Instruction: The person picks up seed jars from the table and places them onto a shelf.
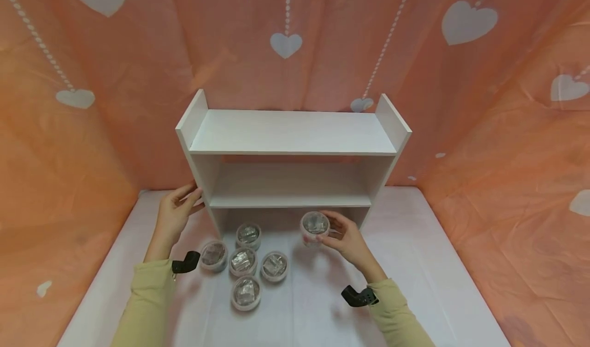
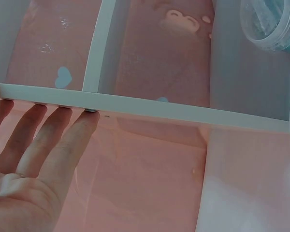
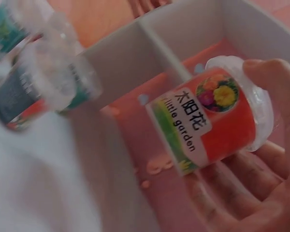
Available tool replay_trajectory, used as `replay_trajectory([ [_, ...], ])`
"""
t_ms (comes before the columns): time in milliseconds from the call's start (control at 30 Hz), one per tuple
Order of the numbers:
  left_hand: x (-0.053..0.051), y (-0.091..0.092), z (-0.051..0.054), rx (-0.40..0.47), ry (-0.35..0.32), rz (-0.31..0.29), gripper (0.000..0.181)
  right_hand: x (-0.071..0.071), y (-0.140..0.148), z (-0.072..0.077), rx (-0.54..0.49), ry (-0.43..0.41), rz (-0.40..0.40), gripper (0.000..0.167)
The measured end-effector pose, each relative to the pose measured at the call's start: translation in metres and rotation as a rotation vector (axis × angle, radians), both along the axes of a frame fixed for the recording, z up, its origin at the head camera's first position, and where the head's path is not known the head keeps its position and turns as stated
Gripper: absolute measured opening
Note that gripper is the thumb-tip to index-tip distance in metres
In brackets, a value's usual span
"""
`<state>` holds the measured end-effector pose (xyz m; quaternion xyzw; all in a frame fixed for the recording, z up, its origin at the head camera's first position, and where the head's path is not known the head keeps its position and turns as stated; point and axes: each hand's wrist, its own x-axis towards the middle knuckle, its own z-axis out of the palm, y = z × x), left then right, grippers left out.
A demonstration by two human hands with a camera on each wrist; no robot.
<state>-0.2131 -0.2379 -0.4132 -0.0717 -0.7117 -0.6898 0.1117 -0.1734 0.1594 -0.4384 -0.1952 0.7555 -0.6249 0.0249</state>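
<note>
My right hand (image 1: 345,237) grips a small clear plastic cup (image 1: 315,224) by its side, just in front of the shelf's lower opening. In the right wrist view this seed cup (image 3: 208,121) lies tilted, its red and green label reading "little garden" with a flower picture, thumb near the lid. At the left side panel of the white shelf (image 1: 290,132), my left hand (image 1: 177,209) touches the outer face. Its fingers (image 2: 58,140) look fairly straight in the left wrist view, with the tips against the panel's edge.
Several similar lidded cups (image 1: 243,261) stand grouped on the white tabletop (image 1: 415,265), in front of the shelf's left half. Orange cloth (image 1: 239,55) with white hearts hangs behind and at both sides. Each wrist wears a black camera mount (image 1: 359,297).
</note>
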Motion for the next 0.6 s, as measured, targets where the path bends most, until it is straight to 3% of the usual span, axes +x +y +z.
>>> replay_trajectory([
  [300, 0.004, -0.001, -0.002, -0.026, 0.018, 0.001, 0.053, -0.009, 0.002, 0.008, 0.018, 0.05, 0.059, 0.058],
  [600, 0.001, -0.001, -0.001, -0.036, 0.022, 0.004, 0.053, -0.009, -0.008, 0.045, 0.013, 0.089, 0.052, 0.058],
])
